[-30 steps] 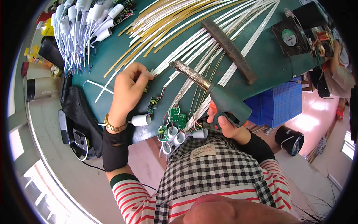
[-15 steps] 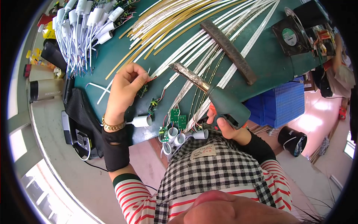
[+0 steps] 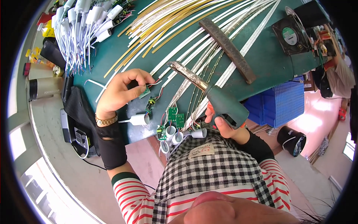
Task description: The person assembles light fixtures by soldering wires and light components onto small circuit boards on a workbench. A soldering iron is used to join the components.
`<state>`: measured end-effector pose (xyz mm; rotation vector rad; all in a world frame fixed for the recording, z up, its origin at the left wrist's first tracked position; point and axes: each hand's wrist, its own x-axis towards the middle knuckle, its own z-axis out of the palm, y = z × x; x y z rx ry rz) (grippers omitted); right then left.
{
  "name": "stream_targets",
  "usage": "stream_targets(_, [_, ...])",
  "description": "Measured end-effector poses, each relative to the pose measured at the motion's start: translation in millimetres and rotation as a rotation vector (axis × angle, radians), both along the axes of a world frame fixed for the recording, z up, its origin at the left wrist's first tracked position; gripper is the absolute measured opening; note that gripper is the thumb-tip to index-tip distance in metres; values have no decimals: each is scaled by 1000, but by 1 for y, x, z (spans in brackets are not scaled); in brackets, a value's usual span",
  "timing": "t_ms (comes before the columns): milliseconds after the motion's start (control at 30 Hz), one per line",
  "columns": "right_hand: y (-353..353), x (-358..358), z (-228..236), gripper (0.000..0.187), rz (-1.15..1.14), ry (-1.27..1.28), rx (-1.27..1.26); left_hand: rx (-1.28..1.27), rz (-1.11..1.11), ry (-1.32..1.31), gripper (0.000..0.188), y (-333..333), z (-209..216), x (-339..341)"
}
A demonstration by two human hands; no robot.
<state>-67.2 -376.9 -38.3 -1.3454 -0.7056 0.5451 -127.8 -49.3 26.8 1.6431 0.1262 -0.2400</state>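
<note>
A small green rectangular circuit board (image 3: 144, 92) sits at the fingertips of your left hand (image 3: 125, 89), thumb and fingers pinched closed on its upper edge; thin red wire runs beside it toward long white flat strips (image 3: 227, 72). Your right hand (image 3: 227, 128) is wrapped around a dark green pistol-shaped soldering tool (image 3: 228, 104) with a scorched metal barrel, its tip clear of the board. Markings: a round green-and-white label on the black square fan (image 3: 290, 36), lettering on the tan cylindrical cup (image 3: 50, 88), a printed cream patch (image 3: 202, 150) on your apron. The tabletop (image 3: 298, 67) is green; a blue plastic crate (image 3: 283, 102) and black bucket (image 3: 291, 142) stand beyond its edge. Compared with one second ago, your left wrist lies further left and the board is more exposed.
</note>
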Motion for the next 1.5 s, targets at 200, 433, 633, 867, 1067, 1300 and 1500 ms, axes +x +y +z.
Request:
stream_targets(200, [0, -2, -1, 25, -21, 88, 54, 132, -70, -22, 7, 1, -1, 1])
stream_targets(433, [0, -1, -1, 26, -12, 81, 52, 278, -167, -231, 5, -6, -1, 5])
stream_targets(633, [-5, 3, -11, 40, 70, -128, -34, 440, -70, -214, 9, -19, -5, 9])
stream_targets(867, [-6, 1, -11, 40, 77, -152, -91, 628, -51, -304, 11, -20, -11, 9])
stream_targets(1067, [-5, 0, -12, 40, 62, -111, 4, 420, -70, -255, 11, -9, -6, 6])
stream_targets(1300, [-6, 1, -7, 41, 79, 8, -19, 464, -113, -170, 11, -14, -2, 6])
stream_targets(1500, [-5, 2, -11, 40, 78, -55, 21, 632, -106, -182, 16, -21, 7, 5])
